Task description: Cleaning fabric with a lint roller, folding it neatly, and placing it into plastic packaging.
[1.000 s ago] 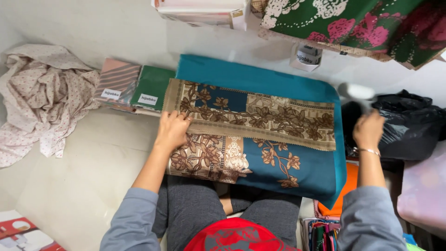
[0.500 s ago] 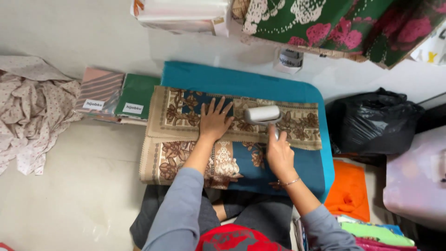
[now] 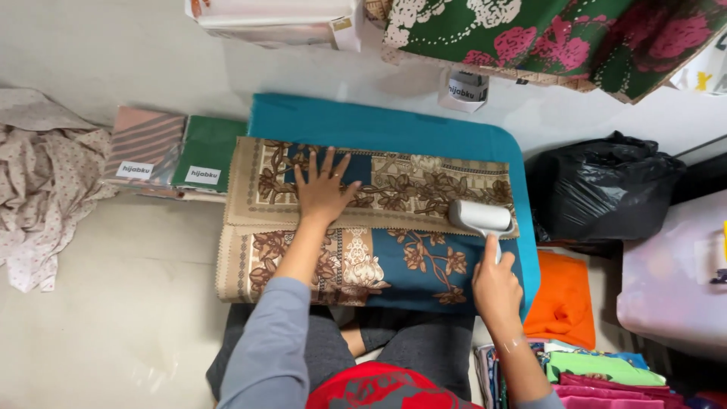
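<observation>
A folded scarf (image 3: 394,189), teal with a brown and beige floral border, lies across a teal padded board (image 3: 363,125) on the floor. My left hand (image 3: 322,189) presses flat on the scarf's upper left part, fingers spread. My right hand (image 3: 496,284) grips the handle of a white lint roller (image 3: 478,217), whose roll rests on the scarf near its right edge.
Packaged folded cloths (image 3: 178,155) lie left of the board, a crumpled pale fabric (image 3: 38,182) further left. A black plastic bag (image 3: 602,193) sits at the right, an orange cloth (image 3: 564,299) and a stack of coloured fabrics (image 3: 606,375) below it. A green floral cloth (image 3: 560,38) hangs above.
The right hand fetched the lint roller from the right, rolled it at the scarf's middle, and has now drawn it to the right edge. The left hand slid up and left.
</observation>
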